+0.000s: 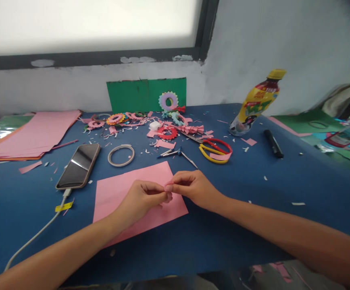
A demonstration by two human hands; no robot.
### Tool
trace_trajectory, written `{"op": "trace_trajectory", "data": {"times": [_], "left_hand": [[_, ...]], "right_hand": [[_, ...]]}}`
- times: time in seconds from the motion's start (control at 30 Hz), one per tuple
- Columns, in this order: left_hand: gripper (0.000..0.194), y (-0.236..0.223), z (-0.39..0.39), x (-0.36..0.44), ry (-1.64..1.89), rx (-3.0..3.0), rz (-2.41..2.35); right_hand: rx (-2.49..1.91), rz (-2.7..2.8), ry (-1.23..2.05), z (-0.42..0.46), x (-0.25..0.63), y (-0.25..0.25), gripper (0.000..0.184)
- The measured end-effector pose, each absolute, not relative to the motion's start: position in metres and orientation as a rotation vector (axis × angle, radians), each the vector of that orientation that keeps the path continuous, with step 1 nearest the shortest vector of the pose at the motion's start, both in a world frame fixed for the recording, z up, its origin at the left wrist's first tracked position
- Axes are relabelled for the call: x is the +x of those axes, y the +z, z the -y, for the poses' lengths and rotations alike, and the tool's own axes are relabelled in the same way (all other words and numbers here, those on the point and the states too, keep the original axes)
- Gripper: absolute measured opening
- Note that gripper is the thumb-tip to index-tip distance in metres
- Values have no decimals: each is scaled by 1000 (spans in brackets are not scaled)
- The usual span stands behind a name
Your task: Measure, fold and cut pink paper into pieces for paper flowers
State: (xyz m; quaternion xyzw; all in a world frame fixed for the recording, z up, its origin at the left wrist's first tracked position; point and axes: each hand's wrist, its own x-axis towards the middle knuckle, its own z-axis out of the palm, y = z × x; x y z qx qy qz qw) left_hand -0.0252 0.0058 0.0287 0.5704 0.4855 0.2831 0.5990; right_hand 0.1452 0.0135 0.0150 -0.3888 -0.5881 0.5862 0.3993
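Over the right part of a flat, pink rectangular paper sheet (111,193), near the person, both hands meet at a small pink piece, apparently paper (169,183). The piece lies right at the fingertips, straight off the end of each hand, so neither is clearly nearer; its long axis is hidden by the fingers. The right hand (199,188) has thumb and forefinger pinched on it, coming in from the right with the palm turned inward. The left hand (137,199) reaches in from the lower left above the sheet, thumb and fingers drawn together against the piece — whether they grip it or merely brace it, I cannot tell. Both forearms slant inward from the near corners of the view.

Beyond the hands, a blue-jointed metal compass (179,152) lies with its legs spread, and scissors with red and yellow handles (203,155) rest to its right. Off to the left are a pale round ring (120,164) and a dark-screened phone (80,166) on its cable. Farther back — behind scraps and a red toothed paper ring (160,133) — a green board (129,94) leans against the wall.
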Motion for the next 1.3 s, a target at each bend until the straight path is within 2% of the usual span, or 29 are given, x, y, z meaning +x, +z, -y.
{"op": "trace_trajectory", "data": {"times": [0.27, 0.47, 0.63, 0.73, 0.97, 1.1, 1.2, 1.3], "left_hand": [[12, 28, -6, -26, 653, 1292, -1030], [23, 28, -7, -26, 610, 1343, -989], [30, 27, -4, -27, 623, 1560, -1053], [27, 26, -3, -28, 623, 1660, -1097], [26, 32, -4, -29, 700, 1705, -1088], [23, 27, -4, -30, 803, 1634, -1114], [22, 25, -5, -30, 776, 1637, -1130], [24, 27, -8, -31, 673, 1681, -1109]], "right_hand": [[-968, 1418, 1553, -15, 144, 14, 17], [-945, 1369, 1710, -18, 148, 15, 18], [-911, 1498, 1544, -14, 147, 17, 15], [-906, 1572, 1442, -13, 146, 18, 14], [-889, 1440, 1594, -13, 148, 15, 13], [-957, 1425, 1479, -12, 148, 17, 18], [-986, 1488, 1419, -13, 149, 18, 16], [-1059, 1477, 1506, -16, 150, 17, 21]]}}
